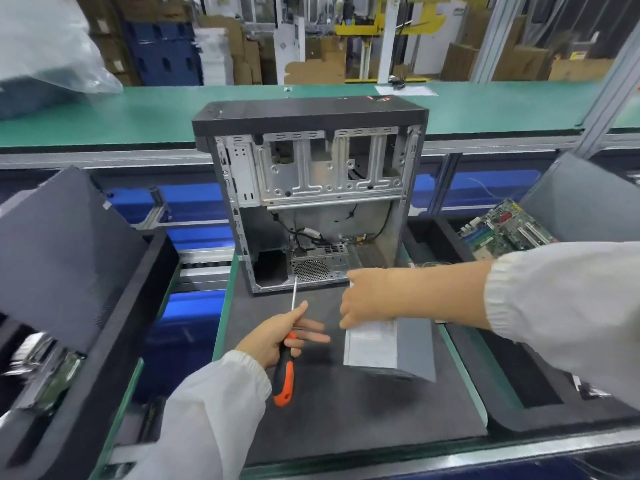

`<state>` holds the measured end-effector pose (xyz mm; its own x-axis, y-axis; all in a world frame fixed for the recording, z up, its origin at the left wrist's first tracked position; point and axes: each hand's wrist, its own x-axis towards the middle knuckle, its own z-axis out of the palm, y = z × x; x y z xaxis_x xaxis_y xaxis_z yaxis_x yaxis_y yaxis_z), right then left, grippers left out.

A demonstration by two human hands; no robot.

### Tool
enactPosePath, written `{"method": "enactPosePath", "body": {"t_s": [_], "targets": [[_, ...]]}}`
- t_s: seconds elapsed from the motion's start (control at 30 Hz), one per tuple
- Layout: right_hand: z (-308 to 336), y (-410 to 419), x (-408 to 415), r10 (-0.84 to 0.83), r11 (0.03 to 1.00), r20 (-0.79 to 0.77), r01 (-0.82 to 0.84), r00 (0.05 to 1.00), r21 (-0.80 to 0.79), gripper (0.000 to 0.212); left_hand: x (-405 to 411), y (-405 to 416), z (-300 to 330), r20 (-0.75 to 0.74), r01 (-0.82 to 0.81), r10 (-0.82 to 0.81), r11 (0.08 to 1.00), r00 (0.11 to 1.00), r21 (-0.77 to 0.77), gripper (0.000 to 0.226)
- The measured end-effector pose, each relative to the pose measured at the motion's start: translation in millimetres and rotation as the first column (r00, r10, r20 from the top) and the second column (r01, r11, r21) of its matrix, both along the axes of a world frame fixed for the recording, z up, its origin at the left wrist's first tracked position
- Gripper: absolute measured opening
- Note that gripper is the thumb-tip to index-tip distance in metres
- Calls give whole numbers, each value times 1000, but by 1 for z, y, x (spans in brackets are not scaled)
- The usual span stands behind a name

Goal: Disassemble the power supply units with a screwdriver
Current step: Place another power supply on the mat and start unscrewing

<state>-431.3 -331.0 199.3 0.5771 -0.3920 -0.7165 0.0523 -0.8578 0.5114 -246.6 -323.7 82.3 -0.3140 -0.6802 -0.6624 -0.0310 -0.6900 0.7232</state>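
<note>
A dark grey foam mat (346,410) covers the warehouse bench. The left hand (277,336) grips an orange-and-black-handled screwdriver (285,362), shaft pointing away toward the open grey metal computer case (311,188). The right hand (374,296) holds the grey box-shaped power supply unit (388,348); its finger curl is hidden.

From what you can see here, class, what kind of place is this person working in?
Probably an electronics teardown line in a warehouse: an opened computer case on a green-edged workbench, a loose motherboard, stacked cardboard boxes behind.
</note>
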Motion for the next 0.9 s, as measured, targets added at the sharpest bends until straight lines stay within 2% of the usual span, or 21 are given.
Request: {"method": "enactPosePath", "body": {"t_s": [0.1, 0.17, 0.23, 0.27, 0.37, 0.5, 0.57, 0.67, 0.7, 0.8, 0.87, 0.9], "targets": [[-19, -16, 27, -54, 999, -49, 54, 997, 1, 62, 13, 4, -1, 43, -19, 20, 1000, 999, -22, 73], [-29, -20, 37, -108, 994, 22, 107, 994, 35, 55, 20, 6, 1, 103, -15, 20, 999, 995, -50, 78], [-47, -14, 47, -74, 995, 140, 63, 987, 82, 50, 25, 6, 4, 189, 30, -16, 997, 982, -71, 83], [-59, -9, 52, -58, 994, 178, 40, 982, 102, 46, 27, 6, 5, 228, 65, -49, 996, 972, -64, 84], [-79, 0, 55, -145, 984, 309, 104, 940, 146, 32, 29, 5, 6, 283, 155, -146, 988, 948, -9, 87], [-76, 1, 35, -359, 921, 575, 178, 735, 347, 33, 30, 4, 7, 294, 143, -129, 989, 947, -25, 76], [-76, 2, 35, -428, 900, 665, 217, 612, 379, 38, 35, -1, 11, 268, 39, -12, 995, 963, -94, 68], [-85, 11, 59, -576, 817, 671, 296, 466, 495, 32, 53, -7, 21, 197, -219, 250, 962, 948, -166, 56], [-91, 14, 70, -617, 786, 653, 308, 439, 535, 30, 62, -6, 24, 204, -255, 288, 951, 936, -174, 53], [-121, 32, 106, -722, 692, 601, 368, 342, 621, 26, 84, 4, 26, 321, -222, 266, 961, 909, -168, 51], [-145, 45, 129, -755, 646, 604, 448, 255, 618, 44, 98, 13, 21, 361, -239, 289, 955, 886, -178, 52], [-155, 51, 138, -735, 660, 631, 477, 250, 581, 55, 104, 16, 17, 359, -267, 318, 946, 877, -186, 53]]}}
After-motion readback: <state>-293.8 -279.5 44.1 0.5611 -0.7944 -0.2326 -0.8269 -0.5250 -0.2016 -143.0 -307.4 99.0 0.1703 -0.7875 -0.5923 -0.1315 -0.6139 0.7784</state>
